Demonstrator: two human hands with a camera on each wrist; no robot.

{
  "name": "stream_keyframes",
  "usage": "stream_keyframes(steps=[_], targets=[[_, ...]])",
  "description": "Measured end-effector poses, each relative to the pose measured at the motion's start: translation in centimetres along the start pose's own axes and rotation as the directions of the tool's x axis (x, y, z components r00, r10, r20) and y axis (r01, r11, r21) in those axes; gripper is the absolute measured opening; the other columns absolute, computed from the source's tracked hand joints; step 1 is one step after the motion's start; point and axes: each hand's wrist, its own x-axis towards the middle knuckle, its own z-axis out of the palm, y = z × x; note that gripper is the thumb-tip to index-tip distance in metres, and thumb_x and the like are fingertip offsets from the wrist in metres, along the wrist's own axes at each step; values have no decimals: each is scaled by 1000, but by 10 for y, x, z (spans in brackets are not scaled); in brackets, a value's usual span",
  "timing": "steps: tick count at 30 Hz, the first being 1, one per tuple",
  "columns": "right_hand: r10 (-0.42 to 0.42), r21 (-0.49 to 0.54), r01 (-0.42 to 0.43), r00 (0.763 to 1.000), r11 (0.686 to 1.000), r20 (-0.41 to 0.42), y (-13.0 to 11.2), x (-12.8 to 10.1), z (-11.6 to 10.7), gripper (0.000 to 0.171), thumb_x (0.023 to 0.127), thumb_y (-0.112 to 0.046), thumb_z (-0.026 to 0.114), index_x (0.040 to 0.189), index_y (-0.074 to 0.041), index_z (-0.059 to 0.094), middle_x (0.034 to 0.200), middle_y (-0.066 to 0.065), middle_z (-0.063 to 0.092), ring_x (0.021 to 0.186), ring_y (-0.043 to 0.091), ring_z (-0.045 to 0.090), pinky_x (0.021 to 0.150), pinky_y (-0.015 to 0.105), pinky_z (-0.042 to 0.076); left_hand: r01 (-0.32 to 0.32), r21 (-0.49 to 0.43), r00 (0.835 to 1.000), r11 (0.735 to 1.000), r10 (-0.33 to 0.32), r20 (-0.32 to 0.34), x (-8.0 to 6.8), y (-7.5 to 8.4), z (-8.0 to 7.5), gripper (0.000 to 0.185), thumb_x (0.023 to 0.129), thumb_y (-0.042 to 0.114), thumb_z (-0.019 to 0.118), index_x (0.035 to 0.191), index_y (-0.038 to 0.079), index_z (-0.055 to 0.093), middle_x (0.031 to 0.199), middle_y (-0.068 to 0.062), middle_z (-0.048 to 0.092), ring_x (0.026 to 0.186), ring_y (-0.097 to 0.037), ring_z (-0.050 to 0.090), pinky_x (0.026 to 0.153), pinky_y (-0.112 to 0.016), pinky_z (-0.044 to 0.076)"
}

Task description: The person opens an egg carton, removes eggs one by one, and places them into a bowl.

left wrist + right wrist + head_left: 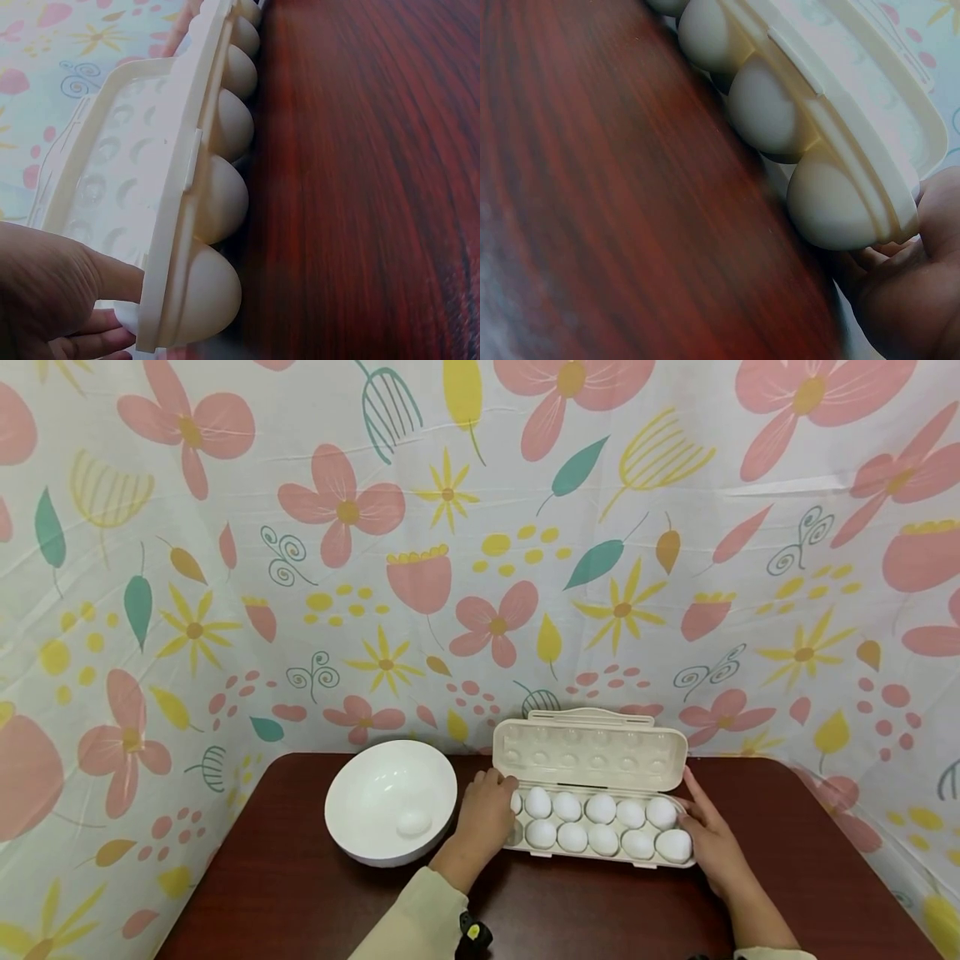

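A cream plastic egg carton (585, 853) lies on the table with its lid (592, 756) raised and white eggs (603, 840) in its cups. My left hand (483, 814) is at the carton's left end, thumb and fingers around the egg (126, 316) in the back corner cup. The front left cup (514, 835) looks vacant. At the opposite end, my right hand (712, 839) grips the carton's edge, with fingers partly hidden beneath it in the right wrist view. A white bowl (360, 785) left of my left hand holds one egg (414, 822).
The dark red wood-grain table (300, 893) has rounded back corners. A flower-printed cloth (420, 635) hangs behind and beside it. The raised lid stands close to that cloth.
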Motion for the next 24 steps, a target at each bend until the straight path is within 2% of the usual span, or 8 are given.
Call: stream_keyframes(steps=[4,7,11,17,20,24], targets=[[-5,4,5,1000,1000,2,0,0,0,65,111,-20,35,162,-37,-2,141,10,50,108,-17,49,82,12,48,-8,-6,1000,1000,8,-26,-1,-1,-1,29,76,11,82,102,15,69,98,-5,62,88,-23,58,74,-36,50],[-7,7,7,1000,1000,1,1,0,-1,65,111,-20,36,162,-38,-2,135,-4,50,109,-17,49,83,11,47,-9,-21,999,1000,8,-40,0,0,-3,29,78,12,83,103,15,68,98,-5,61,86,-23,59,74,-37,52],[-14,18,14,1000,1000,4,2,1,-1,66,111,-20,36,162,-38,-2,132,-11,50,109,-17,49,83,11,47,-6,-35,999,999,5,-42,1,2,-11,30,80,17,83,105,14,67,102,-6,60,80,-23,63,71,-38,54],[-15,11,15,1000,1000,7,3,1,-2,66,111,-19,36,161,-38,-2,132,-10,50,109,-17,49,82,11,47,13,-109,1000,994,-15,-18,2,3,-29,35,85,16,80,116,12,65,110,-8,58,69,-21,63,63,-33,52],[-15,-7,16,1000,1000,4,4,1,-2,67,111,-18,36,161,-37,-3,137,1,51,109,-18,48,82,10,46,31,-166,999,986,-35,-22,2,4,-41,36,86,12,77,121,11,66,113,-10,59,73,-23,65,65,-35,53],[-18,-18,18,1000,1000,4,3,2,-1,66,111,-18,35,161,-37,-4,144,20,46,108,-18,48,82,10,46,34,-208,996,978,-50,-71,2,3,-56,35,86,9,76,120,10,68,116,-10,61,82,-25,67,70,-38,56]])
